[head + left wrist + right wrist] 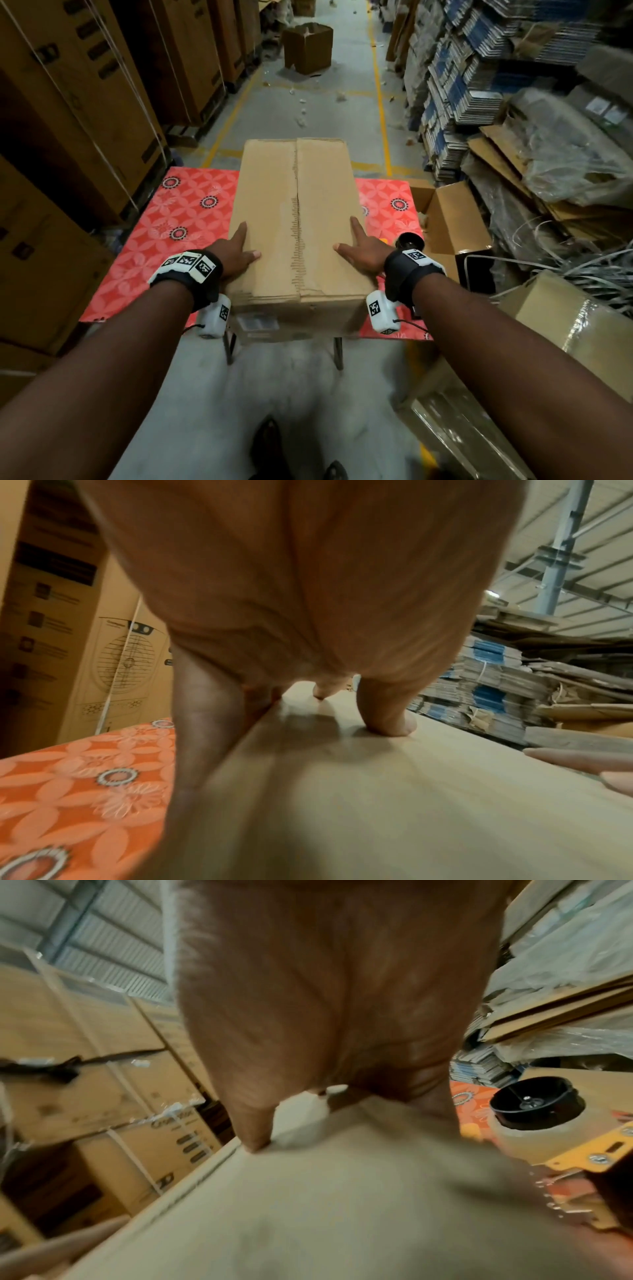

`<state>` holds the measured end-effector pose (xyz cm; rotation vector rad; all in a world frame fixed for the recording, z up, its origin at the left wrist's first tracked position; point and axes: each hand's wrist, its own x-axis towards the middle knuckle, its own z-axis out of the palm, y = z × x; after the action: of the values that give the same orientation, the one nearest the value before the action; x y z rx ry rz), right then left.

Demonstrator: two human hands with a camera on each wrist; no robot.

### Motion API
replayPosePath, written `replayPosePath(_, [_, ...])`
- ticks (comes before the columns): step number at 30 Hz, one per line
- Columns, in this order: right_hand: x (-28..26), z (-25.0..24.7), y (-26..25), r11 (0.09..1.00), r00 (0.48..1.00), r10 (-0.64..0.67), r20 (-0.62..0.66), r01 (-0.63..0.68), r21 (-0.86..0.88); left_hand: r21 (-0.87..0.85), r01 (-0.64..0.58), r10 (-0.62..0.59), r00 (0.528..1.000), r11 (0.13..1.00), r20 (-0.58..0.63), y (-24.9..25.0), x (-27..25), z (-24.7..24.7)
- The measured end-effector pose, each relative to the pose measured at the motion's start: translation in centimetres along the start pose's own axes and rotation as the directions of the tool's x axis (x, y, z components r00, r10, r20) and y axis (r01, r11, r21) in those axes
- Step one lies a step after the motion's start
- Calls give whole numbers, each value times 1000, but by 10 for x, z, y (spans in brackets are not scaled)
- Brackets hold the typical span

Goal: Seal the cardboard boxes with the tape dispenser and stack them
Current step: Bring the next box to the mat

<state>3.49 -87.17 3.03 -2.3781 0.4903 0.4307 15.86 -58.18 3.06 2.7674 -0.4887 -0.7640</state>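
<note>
A long brown cardboard box [298, 205] lies lengthwise on a table covered with a red flowered cloth [178, 219]. Its top flaps are down and meet along a bare centre seam. My left hand [239, 250] straddles the near left top edge: the thumb [387, 721] presses on the top while straight fingers run down the side. My right hand [359, 250] sits the same way on the near right edge, thumb [253, 1131] on the top. The tape dispenser [409, 241] [534, 1118], yellow-framed with a black hub, lies on the cloth just right of my right wrist, untouched.
An open carton [452, 219] stands on the floor right of the table, with film-wrapped boxes [565, 329] nearer me. Tall strapped cartons [85, 102] line the left. Stacks of flat cardboard [479, 85] fill the right. Another open box [308, 46] sits down the aisle.
</note>
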Motion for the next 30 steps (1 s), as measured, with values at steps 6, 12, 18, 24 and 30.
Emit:
replayPosePath(6, [-24,7,5,999,999,-32,11,32,-6,17,43,-43,999,999,-22,5,-47,28])
replayPosePath(12, [-20,12,2,999,999,-33,-42,34,32,1,51,-51,998,999,-23,2,-41,23])
replayPosePath(18, [3,24,-32,996,989,8,-144,5,89,-17,34,-34,999,999,-29,-22,-2,-8])
replayPosePath(24, [13,45,-67,1000,979,-10,-202,5,-29,49,26,-19,990,998,-140,-34,15,-27])
replayPosePath(30, [-19,71,-37,794,898,-435,-60,352,-496,221,-136,167,978,966,-126,-22,-34,14])
